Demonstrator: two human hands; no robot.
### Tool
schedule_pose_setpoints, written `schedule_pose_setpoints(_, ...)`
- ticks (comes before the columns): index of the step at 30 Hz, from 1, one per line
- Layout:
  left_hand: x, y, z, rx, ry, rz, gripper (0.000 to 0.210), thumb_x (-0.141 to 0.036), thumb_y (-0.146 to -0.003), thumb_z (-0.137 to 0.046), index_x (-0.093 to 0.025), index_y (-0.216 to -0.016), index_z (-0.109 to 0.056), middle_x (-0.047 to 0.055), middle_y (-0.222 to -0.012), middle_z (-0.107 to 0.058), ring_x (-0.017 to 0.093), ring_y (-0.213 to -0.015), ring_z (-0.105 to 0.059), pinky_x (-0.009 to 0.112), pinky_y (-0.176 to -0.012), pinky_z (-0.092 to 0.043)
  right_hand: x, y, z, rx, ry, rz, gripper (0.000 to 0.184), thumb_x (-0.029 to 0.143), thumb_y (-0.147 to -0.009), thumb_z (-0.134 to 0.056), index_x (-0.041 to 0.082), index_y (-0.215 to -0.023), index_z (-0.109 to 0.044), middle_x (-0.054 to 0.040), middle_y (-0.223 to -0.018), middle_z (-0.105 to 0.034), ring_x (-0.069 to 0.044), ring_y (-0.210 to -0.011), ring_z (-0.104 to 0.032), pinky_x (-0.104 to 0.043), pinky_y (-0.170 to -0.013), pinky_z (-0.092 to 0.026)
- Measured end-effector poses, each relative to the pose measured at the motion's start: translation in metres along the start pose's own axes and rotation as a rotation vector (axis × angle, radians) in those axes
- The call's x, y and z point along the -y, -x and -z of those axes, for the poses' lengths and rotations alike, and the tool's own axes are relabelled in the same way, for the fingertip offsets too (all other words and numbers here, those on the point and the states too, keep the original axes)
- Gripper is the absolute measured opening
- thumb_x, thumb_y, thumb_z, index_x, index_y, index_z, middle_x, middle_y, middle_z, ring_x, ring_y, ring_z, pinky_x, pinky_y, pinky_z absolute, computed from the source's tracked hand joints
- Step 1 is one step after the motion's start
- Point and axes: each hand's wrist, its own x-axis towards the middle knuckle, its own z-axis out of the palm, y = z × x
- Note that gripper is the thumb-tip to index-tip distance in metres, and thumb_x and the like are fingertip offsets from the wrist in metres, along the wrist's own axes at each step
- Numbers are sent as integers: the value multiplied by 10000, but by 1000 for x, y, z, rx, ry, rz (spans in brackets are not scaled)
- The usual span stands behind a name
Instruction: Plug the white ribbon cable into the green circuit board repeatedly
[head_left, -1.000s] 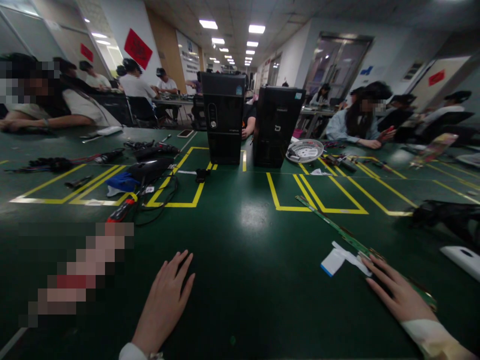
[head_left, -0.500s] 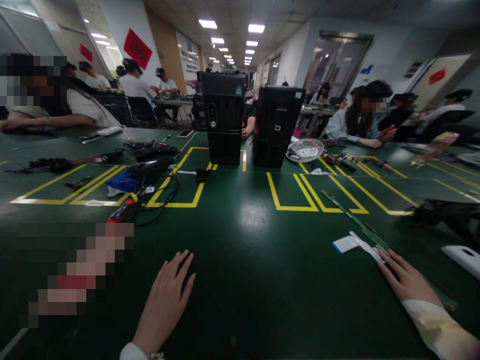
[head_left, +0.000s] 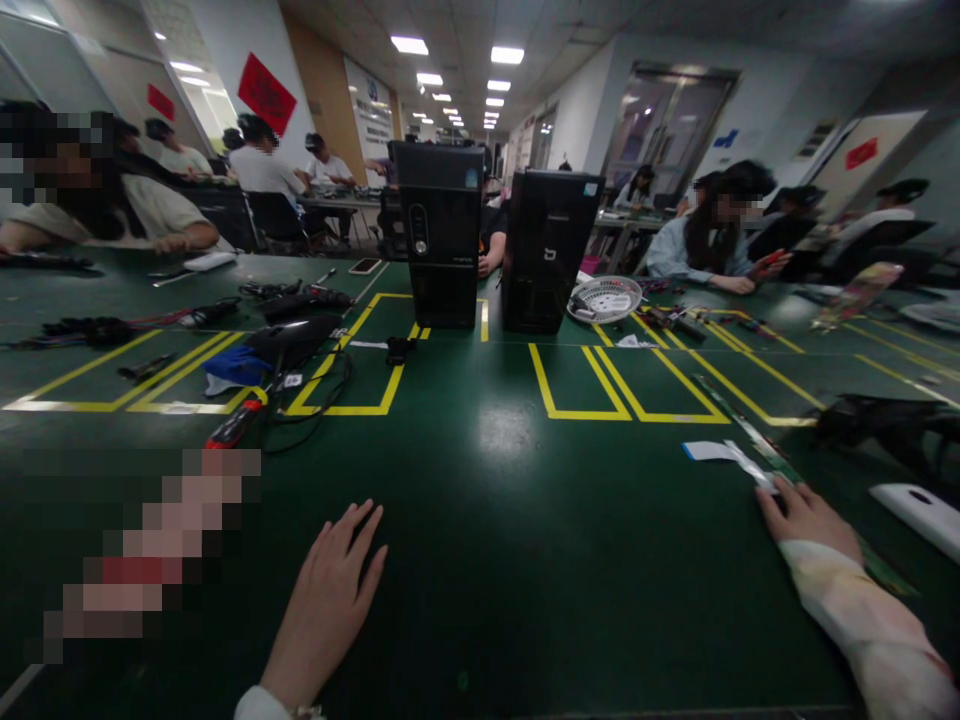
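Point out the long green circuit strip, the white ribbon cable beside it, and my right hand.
Green circuit strip [head_left: 759, 440]: head view, on its exposed length beyond the fingers.
White ribbon cable [head_left: 712, 452]: head view, on its wide flat section.
Right hand [head_left: 816, 522]: head view, on the back of the hand.

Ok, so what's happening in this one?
One person has both hands at a green table. The right hand covers part of a long green circuit strip, with a white flat cable by its fingertips. The left hand is palm-down. Two black computer towers stand ahead.
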Motion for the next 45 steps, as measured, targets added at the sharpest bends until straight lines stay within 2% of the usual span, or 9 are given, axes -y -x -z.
schedule_pose_setpoints(3, -1, -1, 1, -4, -9, 0, 523, -423, -930, -343, -154, -1367, -443, 114, -1416, -460, 270, -1323, -394, 495, -1093, -311, 12, -10, 9, 37, -49, -69, 727, 571, -882, -60, 173, -1386, -400, -170, -1429, -362, -339, -1304, -359, -509, -1006, -355)
schedule_pose_setpoints(8, -2, -1, 1, 20, -14, 16, 519, -426, -934, -338, -167, -1373, -433, 107, -1421, -455, 260, -1322, -397, 490, -1090, -318, 27, -29, 14, 27, -83, -126, 684, 577, -883, -107, 206, -1353, -437, -187, -1372, -411, -377, -1258, -387, -569, -940, -361)
schedule_pose_setpoints(14, 0, 0, 2, 49, 1, 28, 524, -425, -932, -351, -179, -1392, -405, 113, -1435, -436, 268, -1331, -383, 505, -1083, -320, 34, -40, 17, 21, -134, -162, 713, 620, -869, -161, 174, -1320, -488, -230, -1346, -423, -417, -1233, -393, -587, -901, -349)
schedule_pose_setpoints(21, 1, 0, 2, 56, 20, 43, 532, -439, -925, -361, -195, -1396, -402, 108, -1443, -429, 280, -1329, -385, 516, -1075, -330, 28, -43, 16, 14, -158, -141, 666, 631, -858, -239, 184, -1247, -544, -237, -1270, -486, -417, -1178, -447, -587, -866, -373)
schedule_pose_setpoints(25, -1, 0, 2, 36, 32, 39, 521, -423, -926, -364, -193, -1390, -410, 101, -1433, -442, 273, -1333, -380, 507, -1088, -315, 25, -43, 15, 12, -151, -126, 615, 626, -856, -258, 219, -1199, -566, -202, -1252, -508, -386, -1174, -468, -556, -890, -389)
schedule_pose_setpoints(32, -1, 0, 3, 37, 14, 31, 518, -422, -932, -355, -186, -1390, -409, 104, -1431, -444, 268, -1329, -385, 505, -1084, -320, 32, -30, 15, 0, -111, -125, 669, 604, -863, -194, 148, -1184, -564, -216, -1284, -493, -393, -1174, -466, -549, -884, -414)
schedule_pose_setpoints(39, 0, 0, 2, 58, 8, 34, 532, -438, -929, -352, -184, -1393, -405, 108, -1432, -440, 271, -1326, -390, 506, -1088, -313, 36, -25, 12, -61, -62, -39, 589, 487, -905, -197, 123, -1266, -487, -212, -1320, -480, -354, -1309, -323, -557, -964, -346)
schedule_pose_setpoints(43, 0, 0, 2, 64, 4, 35, 525, -428, -932, -350, -189, -1396, -401, 105, -1440, -430, 270, -1333, -379, 506, -1087, -315, 33, -35, 9, -20, -57, 62, 544, 395, -925, -192, 100, -1288, -471, -195, -1309, -499, -302, -1208, -467, -428, -926, -416)
schedule_pose_setpoints(45, 1, 0, 2, 67, 4, 32, 526, -427, -933, -348, -186, -1399, -396, 108, -1442, -427, 272, -1336, -373, 509, -1086, -315, 31, -39, 7, -2, -49, 75, 524, 387, -925, -210, 113, -1273, -490, -189, -1296, -510, -303, -1152, -514, -421, -884, -441)
